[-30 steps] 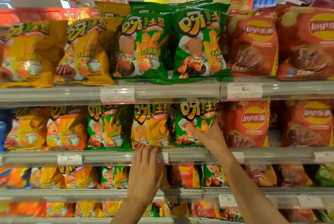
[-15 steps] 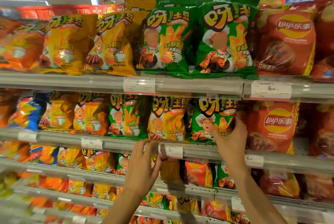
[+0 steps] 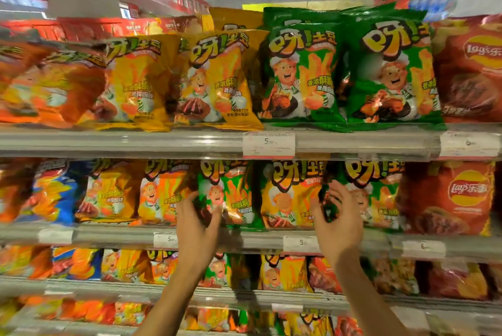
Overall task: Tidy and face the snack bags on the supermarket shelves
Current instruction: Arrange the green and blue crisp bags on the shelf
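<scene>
Second shelf (image 3: 108, 235): L hand (image 3: 197, 229) fingers grasp green snack bag (image 3: 231, 194) lower-left corner; R hand (image 3: 339, 224) fingers curled on neighbouring green bag (image 3: 380, 194) edge.

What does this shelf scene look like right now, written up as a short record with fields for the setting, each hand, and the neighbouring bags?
setting: supermarket snack shelves, head view, blurred
left hand: fingers curled on the left edge of a green bag, second shelf
right hand: at the left edge of another green bag; grip unclear
between them: yellow bag
far right: red Lay's bag
</scene>
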Demonstrator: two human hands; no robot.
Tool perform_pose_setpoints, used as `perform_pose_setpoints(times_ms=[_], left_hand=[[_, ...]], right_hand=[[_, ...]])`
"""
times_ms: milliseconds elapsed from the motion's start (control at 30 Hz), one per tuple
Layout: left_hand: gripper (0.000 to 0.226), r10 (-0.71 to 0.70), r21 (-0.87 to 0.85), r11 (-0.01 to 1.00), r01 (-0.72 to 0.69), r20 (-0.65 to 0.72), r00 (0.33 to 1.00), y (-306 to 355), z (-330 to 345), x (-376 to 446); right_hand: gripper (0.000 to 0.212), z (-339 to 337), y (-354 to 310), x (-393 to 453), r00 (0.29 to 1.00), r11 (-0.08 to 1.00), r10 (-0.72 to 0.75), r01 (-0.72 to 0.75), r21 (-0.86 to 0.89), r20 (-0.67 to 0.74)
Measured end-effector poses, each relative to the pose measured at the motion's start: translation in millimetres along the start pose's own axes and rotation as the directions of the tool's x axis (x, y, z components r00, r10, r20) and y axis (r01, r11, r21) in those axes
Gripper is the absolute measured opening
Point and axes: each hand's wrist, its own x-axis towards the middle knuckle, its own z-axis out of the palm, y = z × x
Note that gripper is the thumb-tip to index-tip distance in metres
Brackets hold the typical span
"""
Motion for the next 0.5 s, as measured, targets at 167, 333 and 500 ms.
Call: perform_pose_setpoints(times_ms=[167,333,500], left_hand=[[0.087,-0.060,-0.170,0.981,0.093,0.188,0.980,-9.5,-5.9,24.4],[0.110,-0.093,-0.235,0.957,0.172,0.312,0.946,-12.2,-6.5,43.5],[0.096,-0.142,-0.303,0.906,0.296,0.441,0.886,-15.6,-4.5,60.9]], right_hand=[[0.094,21.4,-9.0,2.9,0.975,0.983,0.182,-0.180,-0.026,0.130],[0.111,24.4,-9.7,5.0,0.959,0.977,0.208,-0.192,-0.098,0.192],[0.126,23.4,-10.8,23.7,0.898,0.959,0.285,-0.264,-0.107,0.336]])
